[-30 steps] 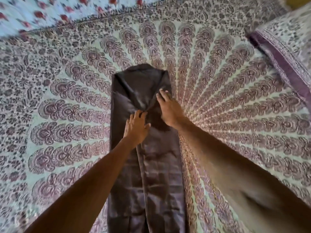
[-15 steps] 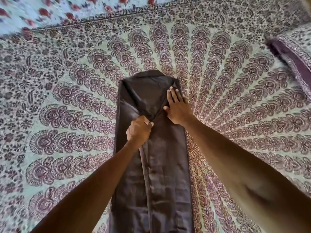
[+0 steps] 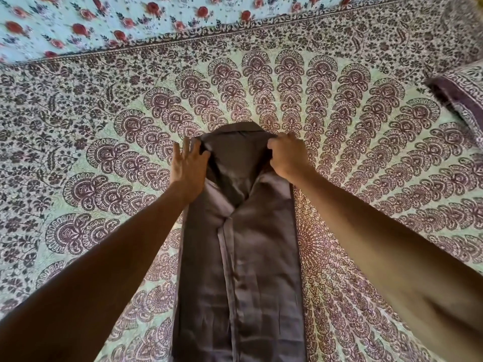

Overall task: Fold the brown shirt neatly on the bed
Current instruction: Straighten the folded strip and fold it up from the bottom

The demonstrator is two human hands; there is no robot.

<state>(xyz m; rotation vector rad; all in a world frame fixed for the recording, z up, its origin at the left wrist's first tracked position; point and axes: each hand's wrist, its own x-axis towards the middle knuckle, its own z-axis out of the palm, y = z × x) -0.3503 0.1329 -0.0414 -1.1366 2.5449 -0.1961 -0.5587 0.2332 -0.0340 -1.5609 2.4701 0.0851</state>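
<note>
The brown shirt (image 3: 251, 270) lies lengthwise on the bed as a long narrow strip, both sides folded toward the middle, collar end farthest from me. My left hand (image 3: 189, 171) is at the far left corner, thumb pinching the shoulder fabric while the other fingers spread onto the bedspread. My right hand (image 3: 286, 155) is curled shut on the far right corner of the shirt. The collar (image 3: 240, 128) peeks out between my hands. The shirt's near end runs out of view at the bottom.
A patterned purple and pale green bedspread (image 3: 366, 142) covers the bed. A floral sheet (image 3: 104, 24) shows along the far edge. The corner of a patterned pillow (image 3: 462, 92) lies at the right.
Both hands left the middle of the shirt and moved up and apart to its two far corners, where they took hold of the fabric.
</note>
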